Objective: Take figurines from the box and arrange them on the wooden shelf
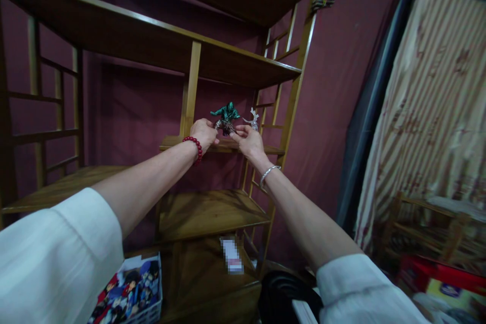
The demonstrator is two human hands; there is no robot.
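Both of my hands reach forward to a small shelf board (266,149) in the wooden rack. Between them is a green and brown action figure (229,111), with its arms spread. My left hand (204,132), with a red bead bracelet at the wrist, pinches the figure's lower left side. On the other side, my right hand (248,140), with a silver bangle, has its fingers closed on the figure's lower right part. Just behind the right hand stands a pale, clear figurine (253,118). Fingers partly hide the figure's legs.
An upright post (192,86) stands left of the hands, and a long shelf (152,19) runs above. Lower down are another shelf (212,212) and a basket (160,283) of many figures. A striped curtain (417,86) hangs at the right, beyond a black round object (284,293).
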